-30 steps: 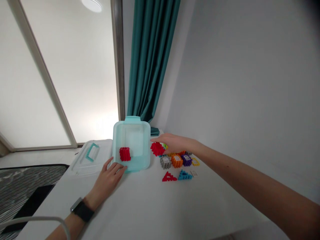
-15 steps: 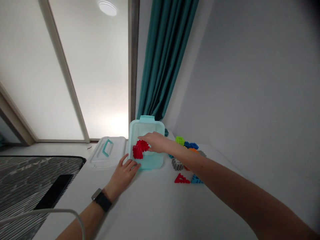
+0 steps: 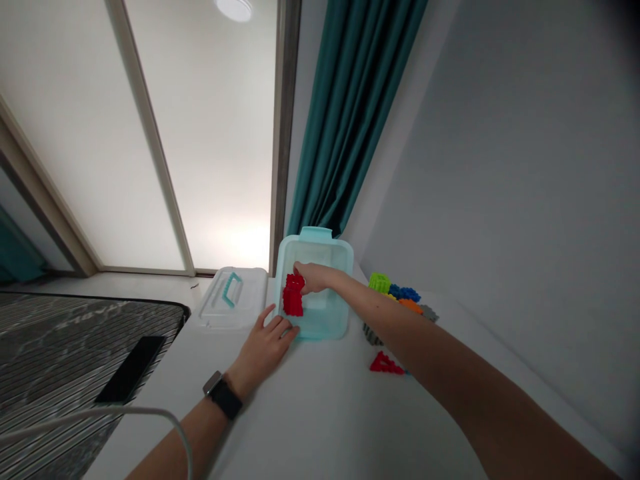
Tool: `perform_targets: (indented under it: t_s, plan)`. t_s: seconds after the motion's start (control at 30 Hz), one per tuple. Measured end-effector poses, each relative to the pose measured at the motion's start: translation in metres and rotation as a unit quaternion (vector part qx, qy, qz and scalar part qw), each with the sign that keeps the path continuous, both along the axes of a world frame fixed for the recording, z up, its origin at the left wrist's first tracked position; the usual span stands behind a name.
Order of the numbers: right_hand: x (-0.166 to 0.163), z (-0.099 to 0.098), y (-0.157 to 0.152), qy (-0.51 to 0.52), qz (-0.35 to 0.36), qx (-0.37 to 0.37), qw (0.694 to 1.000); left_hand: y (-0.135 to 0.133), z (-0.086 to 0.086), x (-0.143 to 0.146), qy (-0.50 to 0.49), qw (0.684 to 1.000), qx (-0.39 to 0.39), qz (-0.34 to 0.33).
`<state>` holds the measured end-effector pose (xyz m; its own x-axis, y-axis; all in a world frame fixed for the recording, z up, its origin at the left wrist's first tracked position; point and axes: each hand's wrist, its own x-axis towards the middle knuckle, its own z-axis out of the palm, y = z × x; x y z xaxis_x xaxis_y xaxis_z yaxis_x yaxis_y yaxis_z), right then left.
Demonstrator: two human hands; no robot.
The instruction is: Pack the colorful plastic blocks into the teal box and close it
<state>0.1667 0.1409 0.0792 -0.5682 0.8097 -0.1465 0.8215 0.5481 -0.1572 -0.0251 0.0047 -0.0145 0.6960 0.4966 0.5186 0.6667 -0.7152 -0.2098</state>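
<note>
My right hand (image 3: 311, 277) reaches into the pale teal plastic box (image 3: 334, 323) and pinches a red toothed block (image 3: 295, 283) just above another red block (image 3: 293, 303) lying inside. My left hand (image 3: 266, 342), a dark watch on its wrist, lies flat with fingers spread against the box's near left corner. Right of the box, behind my right forearm, lie a green block (image 3: 379, 282), a blue block (image 3: 405, 293), an orange block (image 3: 411, 305), a grey block (image 3: 429, 312) and a red triangular piece (image 3: 383, 363).
The box's clear lid with a teal handle (image 3: 232, 304) lies left of the box. A dark phone (image 3: 130, 377) rests on a striped surface at the left. A teal curtain (image 3: 350, 120) hangs behind the white table (image 3: 325, 413). A white cable (image 3: 100, 417) crosses the lower left.
My right hand carried the red block from the pile at the right over the rim and down into the box beside the other red block. The left hand stayed at the box's corner.
</note>
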Motion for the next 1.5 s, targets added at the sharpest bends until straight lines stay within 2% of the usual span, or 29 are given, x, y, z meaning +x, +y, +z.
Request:
perform_targets:
  t_s: [0.33,0.47,0.57,0.63,0.7,0.8,0.93,1.07,1.17,1.27,1.5]
  plan:
    - [0.004,-0.009,0.006,0.084,-0.004,-0.041,0.996,-0.001,0.001,0.000,-0.011,1.000,-0.009,-0.001]
    - [0.008,-0.019,0.000,0.167,-0.031,-0.055,0.984,0.000,0.002,0.000,-0.012,1.000,-0.013,-0.004]
    - [0.010,-0.028,-0.006,0.253,-0.079,-0.069,0.962,0.000,0.001,0.000,-0.010,1.000,-0.011,-0.004]
    - [0.009,-0.036,-0.012,0.323,-0.131,-0.078,0.934,0.000,0.001,-0.001,-0.010,1.000,-0.008,-0.004]
    - [0.004,-0.045,-0.023,0.401,-0.189,-0.089,0.892,0.001,0.000,-0.001,-0.009,1.000,-0.006,-0.002]
    - [-0.008,-0.059,-0.042,0.519,-0.258,-0.119,0.806,0.000,0.000,0.000,-0.009,1.000,-0.004,0.000]
    - [-0.026,-0.072,-0.064,0.631,-0.305,-0.196,0.686,-0.002,0.000,0.003,-0.012,1.000,0.002,0.000]
    - [-0.038,-0.075,-0.069,0.692,-0.325,-0.251,0.594,-0.003,0.000,0.004,-0.015,1.000,0.010,0.003]
    - [-0.043,-0.076,-0.069,0.719,-0.328,-0.274,0.548,-0.003,-0.001,0.005,-0.018,1.000,0.012,0.001]
    - [-0.046,-0.078,-0.070,0.735,-0.334,-0.287,0.516,-0.002,-0.001,0.004,-0.019,1.000,0.012,-0.003]
    - [-0.048,-0.081,-0.070,0.746,-0.340,-0.301,0.486,-0.002,-0.001,0.005,-0.022,1.000,0.009,-0.002]
